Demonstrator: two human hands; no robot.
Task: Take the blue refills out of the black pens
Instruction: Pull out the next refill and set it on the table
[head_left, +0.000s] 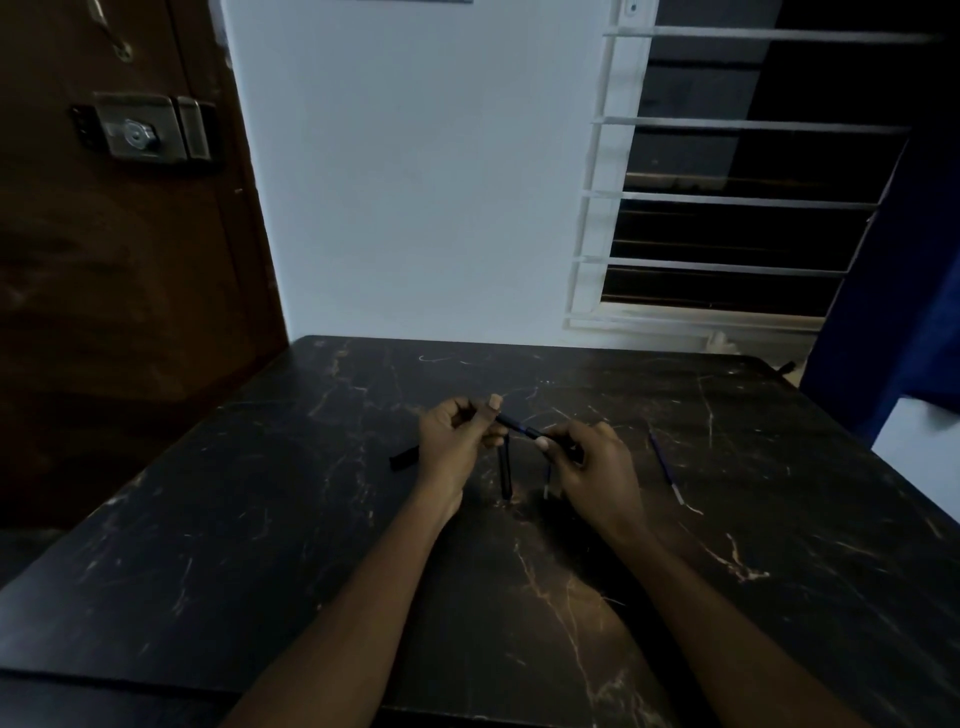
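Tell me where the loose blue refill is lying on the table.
In the head view, the loose blue refill lies on the dark marble table, to the right of the right hand, apart from it.

No readable text showing anywhere

Nothing legible is coming through in this dim head view: the black pen (519, 427) is showing no brand or print that can be made out, the loose blue refill (666, 466) is too thin and blurred for any marking, the metal lock (150, 127) on the wooden door (104, 312) is carrying no readable stamp, and the dark marbled table (311, 545) is giving only pale veins, no letters or numbers
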